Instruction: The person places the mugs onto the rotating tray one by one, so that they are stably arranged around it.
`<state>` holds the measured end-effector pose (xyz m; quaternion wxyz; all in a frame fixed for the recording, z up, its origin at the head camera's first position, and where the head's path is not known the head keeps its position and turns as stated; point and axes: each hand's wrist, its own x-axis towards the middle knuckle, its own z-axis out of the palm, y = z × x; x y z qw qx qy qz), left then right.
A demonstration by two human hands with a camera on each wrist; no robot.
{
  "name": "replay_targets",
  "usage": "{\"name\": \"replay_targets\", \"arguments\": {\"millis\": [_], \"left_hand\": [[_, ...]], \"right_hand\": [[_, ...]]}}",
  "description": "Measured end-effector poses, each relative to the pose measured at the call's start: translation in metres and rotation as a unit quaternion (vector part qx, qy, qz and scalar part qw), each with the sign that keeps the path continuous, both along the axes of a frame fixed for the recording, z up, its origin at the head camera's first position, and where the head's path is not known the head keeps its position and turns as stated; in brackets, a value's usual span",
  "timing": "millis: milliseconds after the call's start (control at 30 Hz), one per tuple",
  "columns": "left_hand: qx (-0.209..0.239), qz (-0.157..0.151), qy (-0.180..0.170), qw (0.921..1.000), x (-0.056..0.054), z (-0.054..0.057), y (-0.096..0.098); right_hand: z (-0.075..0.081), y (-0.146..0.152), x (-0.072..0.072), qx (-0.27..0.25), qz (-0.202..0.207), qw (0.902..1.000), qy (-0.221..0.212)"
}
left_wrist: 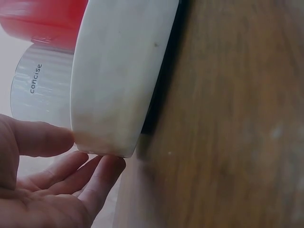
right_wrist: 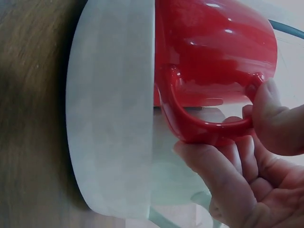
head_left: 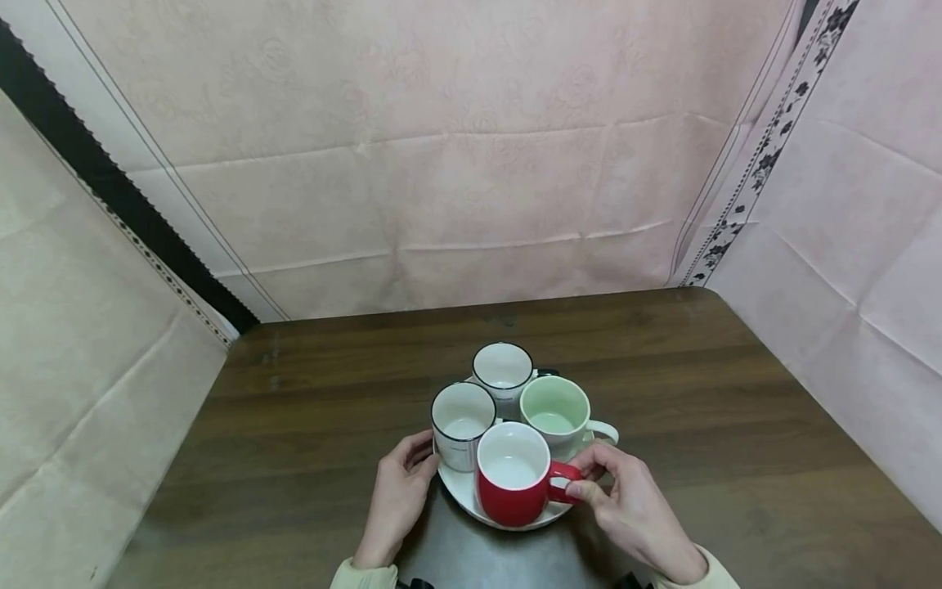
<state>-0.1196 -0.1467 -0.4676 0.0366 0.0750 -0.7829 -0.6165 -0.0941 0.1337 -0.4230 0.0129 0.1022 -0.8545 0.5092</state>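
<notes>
My right hand [head_left: 627, 499] pinches the handle of a red mug [head_left: 509, 505] with a white inside, which sits upright on the near side of a thick, round white tray [head_left: 459, 491]. In the right wrist view, the thumb bears on the upper part of the handle while the fingers lie around its outside. At the tray's left edge, the fingertips of my left hand [head_left: 400, 501] touch its side wall. Also on the tray are a pale green mug [head_left: 567, 443] and two white mugs with dark rims, one at the left [head_left: 455, 454] and one at the back [head_left: 508, 401].
A brown wooden table [head_left: 331, 409] lies under the tray, its far edge running along a pale cloth backdrop [head_left: 471, 188]. Cloth sides [head_left: 846, 245] rise at left and right. The green mug's handle points right, close to my right hand.
</notes>
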Motion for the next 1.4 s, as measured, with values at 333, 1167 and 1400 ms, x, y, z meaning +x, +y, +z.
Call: {"name": "replay_targets", "arguments": {"millis": [333,1167,1400], "left_hand": [[0.001,-0.003,0.004,1.0000,0.000,-0.001,0.000],[0.008,-0.001,0.006,1.0000,0.000,0.000,0.000],[0.005,0.000,0.005,1.0000,-0.001,-0.001,0.000]], "right_hand": [[-0.008,0.001,0.000,-0.019,0.007,0.9979,0.062],[-0.014,-0.012,0.003,0.003,-0.076,0.9937,0.083],[-0.017,-0.014,0.003,0.038,-0.101,0.9892,0.099]]}}
